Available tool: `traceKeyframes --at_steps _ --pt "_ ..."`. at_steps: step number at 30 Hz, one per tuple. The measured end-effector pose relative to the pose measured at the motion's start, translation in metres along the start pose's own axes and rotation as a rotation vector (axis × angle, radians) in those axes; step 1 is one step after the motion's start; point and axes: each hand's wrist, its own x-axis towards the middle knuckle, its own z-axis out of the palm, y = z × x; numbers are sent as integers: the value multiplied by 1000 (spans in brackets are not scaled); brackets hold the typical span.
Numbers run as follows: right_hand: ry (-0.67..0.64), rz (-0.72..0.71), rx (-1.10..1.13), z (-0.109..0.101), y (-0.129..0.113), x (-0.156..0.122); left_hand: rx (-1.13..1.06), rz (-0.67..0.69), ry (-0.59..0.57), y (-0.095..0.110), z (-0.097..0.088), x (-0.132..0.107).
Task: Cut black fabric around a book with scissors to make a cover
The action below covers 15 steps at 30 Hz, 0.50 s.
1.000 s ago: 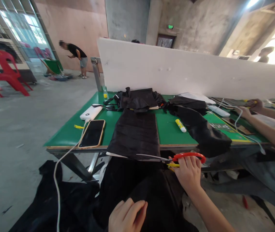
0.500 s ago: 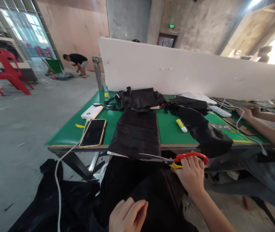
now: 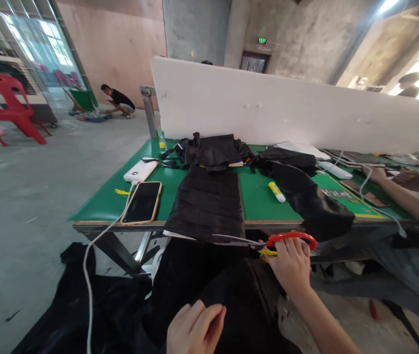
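My right hand (image 3: 292, 268) is closed around the red-handled scissors (image 3: 293, 238). Their blades point left along the front edge of a black cloth-covered flat piece (image 3: 209, 204), which juts past the table edge and shows a strip of white at its near corner. Something yellow (image 3: 268, 253) sticks out below the scissors at the same hand; its kind is unclear. My left hand (image 3: 196, 327) is low in front of me over black cloth (image 3: 231, 300), fingers curled and thumb pressed against them. Whatever may be between those fingers is hidden.
On the green table (image 3: 102, 196) lie a phone (image 3: 142, 202), a white power bank (image 3: 141, 170) with a cable, a glue stick (image 3: 276, 191) and bundled black fabric (image 3: 216, 150). A white board (image 3: 286, 103) stands behind. At right are a co-worker's arms (image 3: 401, 196).
My hands and the scissors stay nearly where they were. In the background a person has gone from bending to squatting. The co-worker's hands at right have shifted slightly.
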Motion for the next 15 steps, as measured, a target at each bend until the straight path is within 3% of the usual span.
traceKeyframes --at_steps 15 --pt "-7 17 94 1 2 0 13 -6 14 -3 2 -5"
